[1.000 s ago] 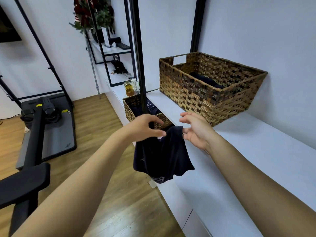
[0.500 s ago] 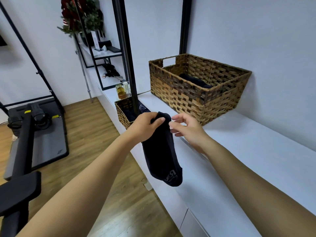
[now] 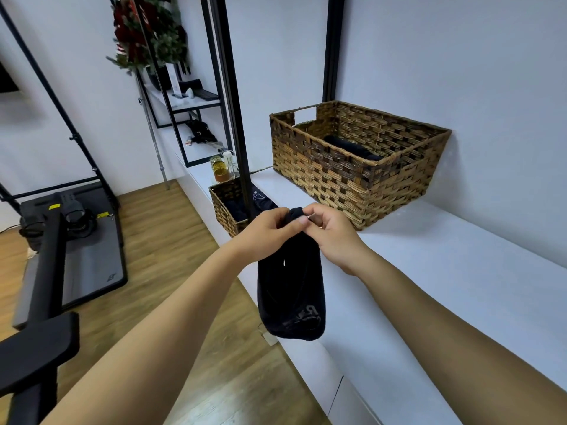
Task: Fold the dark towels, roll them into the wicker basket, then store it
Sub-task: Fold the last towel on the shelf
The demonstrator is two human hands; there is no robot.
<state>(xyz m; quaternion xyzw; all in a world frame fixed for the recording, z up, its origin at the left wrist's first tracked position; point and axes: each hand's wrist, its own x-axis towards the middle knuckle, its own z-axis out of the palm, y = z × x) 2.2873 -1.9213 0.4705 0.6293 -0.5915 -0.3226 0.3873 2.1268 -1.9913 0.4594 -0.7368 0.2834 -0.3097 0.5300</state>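
Item: dark towel [image 3: 291, 289], held in mid-air over the front edge of the white shelf [image 3: 460, 271], hanging as one narrow doubled strip with a pale logo near its lower end. Change noted: a second ago it hung wide between two separated hands; half a second ago the hands were closing; now both top corners meet in a single bunch, so the lengthwise fold appears made. Left hand [image 3: 270, 231]: fingers curled round the top of the cloth, thumb pressed across it. Right hand [image 3: 331, 231]: fingers curled, pinching the same bunched top just beside the left thumb; the two hands touch. Large basket [image 3: 352, 185]: stands on the shelf behind the hands, against the wall, well apart from the towel, with a dark roll [image 3: 352, 147] already lying inside. Small basket [image 3: 228, 210]: sits at the shelf's front edge behind a black post [image 3: 236, 118], dark cloth inside it, its contents otherwise unclear. Also present: glass jar [image 3: 220, 170] beyond the small basket, wood floor [image 3: 171, 240] and a black exercise machine [image 3: 46, 271] to the left. Judgement: folding of this piece looks near done; rolling it and placing it in the large basket remain, then storing the basket. The hanging strip is limp and could slip open if the pinch loosens.
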